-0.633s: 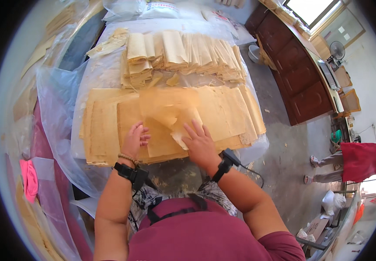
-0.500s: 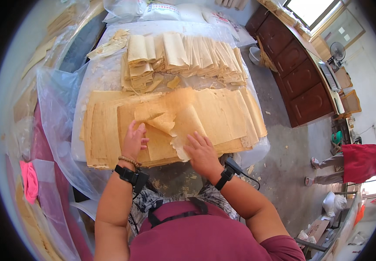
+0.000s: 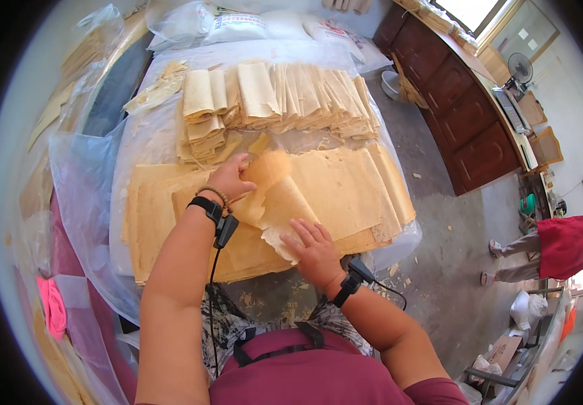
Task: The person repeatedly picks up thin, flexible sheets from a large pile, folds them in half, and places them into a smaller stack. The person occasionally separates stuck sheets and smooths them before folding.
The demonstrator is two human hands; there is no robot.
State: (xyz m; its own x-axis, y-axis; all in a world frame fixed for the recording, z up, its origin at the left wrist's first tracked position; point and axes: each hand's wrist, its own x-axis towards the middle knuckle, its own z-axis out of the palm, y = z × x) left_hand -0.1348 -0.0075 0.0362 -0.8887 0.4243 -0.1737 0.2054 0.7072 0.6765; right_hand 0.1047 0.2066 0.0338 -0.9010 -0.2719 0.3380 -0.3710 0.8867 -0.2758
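Note:
A broad pile of thin tan sheets, like dried tofu skin (image 3: 345, 185), lies spread across the near part of the table. On top, one sheet is partly folded over into a flap (image 3: 290, 206) with a ragged near edge. My right hand (image 3: 315, 250) rests open on that flap's near end, fingers extended. My left hand (image 3: 232, 179) reaches over the pile to the flap's far left side, thumb and fingers apart; I see nothing held between them. Beyond stands a row of folded sheets (image 3: 258, 94).
Clear plastic (image 3: 129, 145) covers the table and drapes at the left. White sacks (image 3: 237, 28) line the back. Brown cabinets (image 3: 450, 88) stand at the right, near a white basin (image 3: 391, 84). A person in a red garment (image 3: 568, 246) stands at far right. Scraps litter the floor.
My left hand has moved away from me, from the torn near part of the sheet to the far left of the flap. My right hand stays on the flap.

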